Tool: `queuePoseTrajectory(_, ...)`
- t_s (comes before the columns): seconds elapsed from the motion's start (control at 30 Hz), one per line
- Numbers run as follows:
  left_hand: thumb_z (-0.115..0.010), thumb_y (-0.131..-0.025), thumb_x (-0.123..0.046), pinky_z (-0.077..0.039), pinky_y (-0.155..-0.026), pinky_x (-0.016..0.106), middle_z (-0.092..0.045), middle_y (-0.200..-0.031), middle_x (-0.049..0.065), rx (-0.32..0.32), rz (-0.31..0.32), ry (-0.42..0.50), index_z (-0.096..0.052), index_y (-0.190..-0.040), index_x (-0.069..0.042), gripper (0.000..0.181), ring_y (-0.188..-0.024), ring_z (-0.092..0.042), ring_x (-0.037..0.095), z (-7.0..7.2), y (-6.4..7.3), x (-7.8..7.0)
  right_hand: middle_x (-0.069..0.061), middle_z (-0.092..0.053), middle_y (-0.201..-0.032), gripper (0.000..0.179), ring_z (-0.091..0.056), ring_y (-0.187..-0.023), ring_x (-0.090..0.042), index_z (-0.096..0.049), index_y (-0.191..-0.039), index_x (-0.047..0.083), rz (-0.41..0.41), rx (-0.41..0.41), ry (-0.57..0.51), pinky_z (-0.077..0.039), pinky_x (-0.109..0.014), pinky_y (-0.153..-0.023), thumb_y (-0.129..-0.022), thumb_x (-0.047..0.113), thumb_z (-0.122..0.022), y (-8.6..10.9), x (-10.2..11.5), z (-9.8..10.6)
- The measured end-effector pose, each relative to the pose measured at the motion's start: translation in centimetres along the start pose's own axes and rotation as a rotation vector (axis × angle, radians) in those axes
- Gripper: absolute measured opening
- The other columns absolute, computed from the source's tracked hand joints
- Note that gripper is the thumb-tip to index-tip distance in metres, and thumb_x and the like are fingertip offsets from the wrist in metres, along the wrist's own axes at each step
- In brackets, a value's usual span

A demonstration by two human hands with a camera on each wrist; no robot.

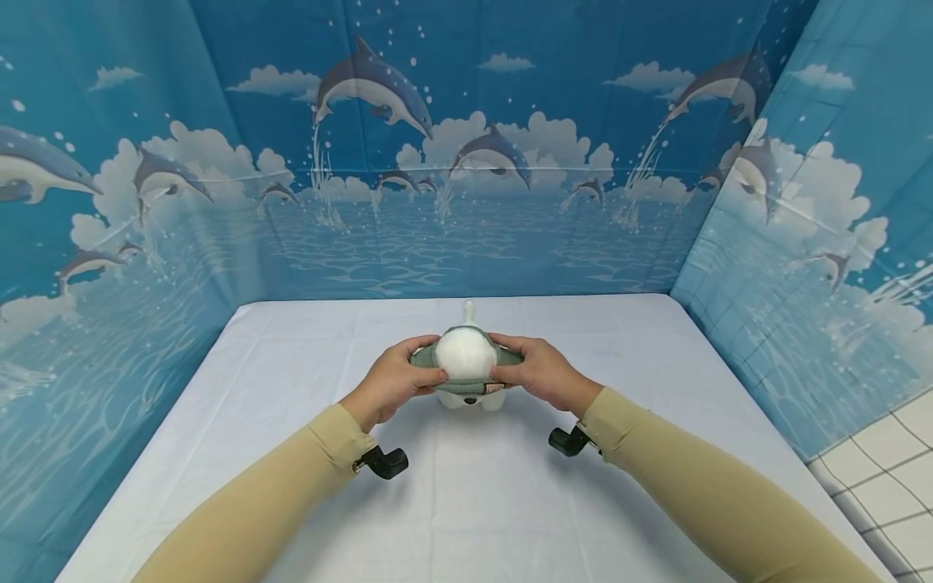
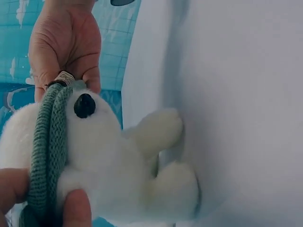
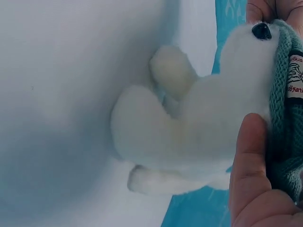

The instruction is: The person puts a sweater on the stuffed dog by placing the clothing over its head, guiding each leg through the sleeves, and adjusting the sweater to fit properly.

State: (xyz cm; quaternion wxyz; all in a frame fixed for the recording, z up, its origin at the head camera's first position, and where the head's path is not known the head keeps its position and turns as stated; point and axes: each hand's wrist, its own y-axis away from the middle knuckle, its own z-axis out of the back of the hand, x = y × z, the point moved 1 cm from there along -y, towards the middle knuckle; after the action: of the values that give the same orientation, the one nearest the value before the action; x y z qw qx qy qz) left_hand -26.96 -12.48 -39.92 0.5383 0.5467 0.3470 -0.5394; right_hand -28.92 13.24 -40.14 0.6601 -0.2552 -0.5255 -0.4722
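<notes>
Between my two hands is a white plush animal (image 1: 466, 350) with a black nose (image 2: 84, 106) and a green knitted band (image 2: 49, 142) around its head. My left hand (image 1: 396, 374) grips one side of the head at the band, and my right hand (image 1: 545, 372) grips the other. In the right wrist view my right thumb (image 3: 251, 161) presses along the band's edge, near a woven label (image 3: 296, 75). The plush's stubby legs (image 3: 142, 127) point down at the white table, and its thin tail (image 1: 469, 311) sticks out at the far side.
A white cloth covers the table (image 1: 466, 502). Blue dolphin-print curtains (image 1: 466, 243) hang behind it and along both sides. White tiles (image 1: 882, 470) show at the lower right. Each wrist carries a small black camera mount (image 1: 386, 461).
</notes>
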Motion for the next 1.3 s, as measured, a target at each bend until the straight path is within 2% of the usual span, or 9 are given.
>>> queuePoseTrajectory(0.07, -0.079, -0.091, -0.001, -0.062, -0.096, 0.042, -0.039, -0.164, 0.018, 0.0, -0.001, 0.019, -0.052, -0.155, -0.019, 0.072, -0.135, -0.06, 0.038, -0.1, 0.0, 0.1, -0.021, -0.037, -0.168, 0.075, -0.046, -0.149, -0.042, -0.039, -0.164, 0.015, 0.008, 0.004, 0.009, -0.056, -0.047, -0.108, -0.098, 0.017, -0.075, 0.1, 0.1, 0.0)
queuePoseTrajectory(0.27, -0.076, -0.09, 0.007, -0.061, -0.1, 0.043, -0.032, -0.166, 0.021, 0.006, -0.006, 0.07, -0.05, -0.156, -0.019, 0.076, -0.142, -0.053, 0.042, -0.1, -0.1, 0.6, -0.018, -0.031, -0.171, 0.078, -0.037, -0.155, -0.042, -0.036, -0.165, 0.016, 0.032, 0.012, 0.047, -0.049, -0.052, -0.115, -0.098, 0.015, -0.075, 0.0, 0.0, -0.1)
queuePoseTrajectory(0.43, -0.075, -0.092, 0.004, -0.057, -0.105, 0.048, -0.03, -0.168, 0.019, 0.026, -0.013, 0.085, -0.046, -0.158, -0.021, 0.077, -0.146, -0.049, 0.042, -0.2, -0.1, 0.9, -0.018, -0.03, -0.172, 0.08, -0.04, -0.153, -0.042, -0.031, -0.167, 0.015, 0.062, 0.034, 0.047, -0.053, -0.049, -0.112, -0.1, 0.02, -0.075, -0.2, -0.5, -0.1)
queuePoseTrajectory(0.53, -0.076, -0.094, -0.003, -0.058, -0.104, 0.052, -0.034, -0.166, 0.018, 0.058, -0.001, 0.097, -0.041, -0.161, -0.023, 0.078, -0.14, -0.055, 0.043, -0.3, 0.0, 1.1, -0.02, -0.032, -0.17, 0.086, -0.05, -0.146, -0.041, -0.027, -0.168, 0.017, 0.049, 0.053, 0.028, -0.058, -0.048, -0.105, -0.099, 0.03, -0.076, -0.1, -0.6, -0.3)
queuePoseTrajectory(0.63, -0.076, -0.096, -0.009, -0.06, -0.099, 0.053, -0.038, -0.163, 0.019, 0.095, 0.022, 0.113, -0.035, -0.164, -0.028, 0.081, -0.126, -0.065, 0.042, -0.5, 0.1, 1.3, -0.022, -0.034, -0.168, 0.093, -0.059, -0.136, -0.04, -0.024, -0.169, 0.019, 0.034, 0.071, -0.003, -0.061, -0.049, -0.099, -0.097, 0.035, -0.079, -0.1, -0.7, -0.6)
queuePoseTrajectory(0.77, -0.077, -0.096, -0.01, -0.062, -0.094, 0.049, -0.037, -0.163, 0.019, 0.127, 0.036, 0.14, -0.028, -0.166, -0.031, 0.087, -0.112, -0.072, 0.037, -1.0, 0.3, 1.5, -0.022, -0.031, -0.169, 0.095, -0.059, -0.135, -0.041, -0.022, -0.17, 0.018, 0.035, 0.078, -0.051, -0.061, -0.049, -0.097, -0.096, 0.026, -0.081, 0.0, -0.6, -1.1)
queuePoseTrajectory(0.97, -0.076, -0.094, -0.001, -0.06, -0.098, 0.053, -0.033, -0.164, 0.018, 0.117, 0.018, 0.206, -0.026, -0.166, -0.031, 0.093, -0.119, -0.067, 0.037, -1.7, 0.3, 1.8, -0.017, -0.024, -0.173, 0.097, -0.045, -0.147, -0.046, -0.02, -0.17, 0.018, 0.037, 0.064, -0.077, -0.059, -0.048, -0.101, -0.094, 0.011, -0.08, 0.2, -0.4, -1.3)
queuePoseTrajectory(1.1, -0.074, -0.095, 0.001, -0.059, -0.101, 0.054, -0.031, -0.165, 0.018, 0.113, -0.003, 0.217, -0.022, -0.167, -0.03, 0.094, -0.126, -0.062, 0.038, -2.0, 0.3, 2.1, -0.015, -0.024, -0.173, 0.098, -0.043, -0.149, -0.045, -0.02, -0.17, 0.02, 0.031, 0.049, -0.061, -0.059, -0.046, -0.103, -0.094, 0.01, -0.08, 0.3, -0.3, -1.4)
queuePoseTrajectory(1.3, -0.076, -0.098, -0.011, -0.063, -0.092, 0.047, -0.036, -0.162, 0.019, 0.11, 0.016, 0.213, -0.02, -0.166, -0.035, 0.091, -0.109, -0.073, 0.035, -2.2, 0.2, 2.2, -0.018, -0.025, -0.171, 0.093, -0.053, -0.14, -0.043, -0.015, -0.171, 0.022, 0.028, 0.053, -0.107, -0.062, -0.045, -0.096, -0.1, 0.019, -0.075, 0.2, -0.4, -2.1)
